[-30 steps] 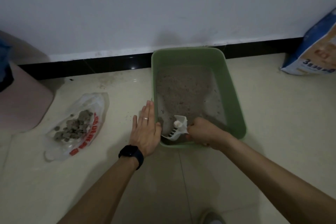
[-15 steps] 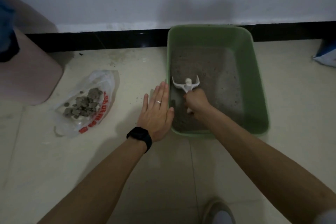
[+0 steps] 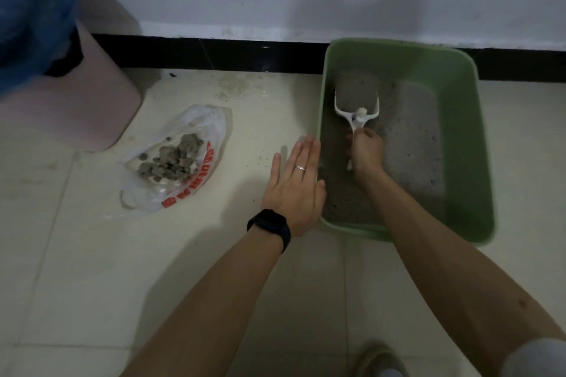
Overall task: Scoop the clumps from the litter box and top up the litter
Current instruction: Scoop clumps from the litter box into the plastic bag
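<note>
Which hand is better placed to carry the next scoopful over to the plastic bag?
The right hand: it already grips the white scoop, loaded in the green litter box. The left hand lies flat against the box's side, nearer the plastic bag, but holds nothing.

Head view, downward (close, floor-facing)

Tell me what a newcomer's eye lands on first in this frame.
The green litter box against the wall at right, where the right hand pushes a white scoop heaped with grey litter. The left hand lies flat at the box's left rim. Further left, a plastic bag of clumps lies open on the floor.
</note>
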